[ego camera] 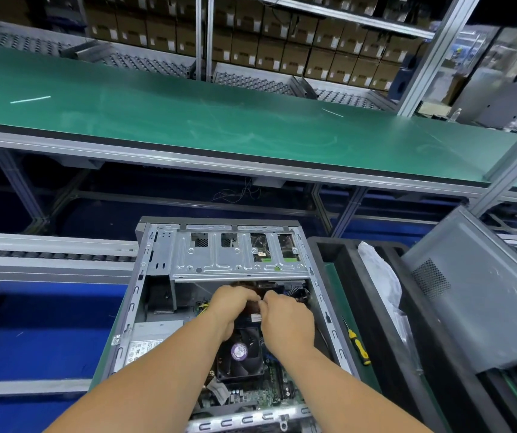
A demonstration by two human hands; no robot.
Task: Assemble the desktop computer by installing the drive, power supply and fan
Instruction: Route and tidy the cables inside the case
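Note:
An open grey computer case (132,310) lies flat in front of me. A metal drive cage (235,257) spans its far end. The power supply (146,342) with a white label sits at the case's left side. A black CPU fan (241,354) with a purple sticker sits on the green motherboard (260,395). My left hand (230,307) and my right hand (285,320) are close together just below the cage, fingers curled around dark cables or a connector that they mostly hide.
A yellow-and-black screwdriver (359,346) lies right of the case. A black foam tray (341,254) holds a white plastic bag (379,276). A grey side panel (476,295) leans at the right. A green conveyor belt (188,120) runs beyond, with roller rails at left.

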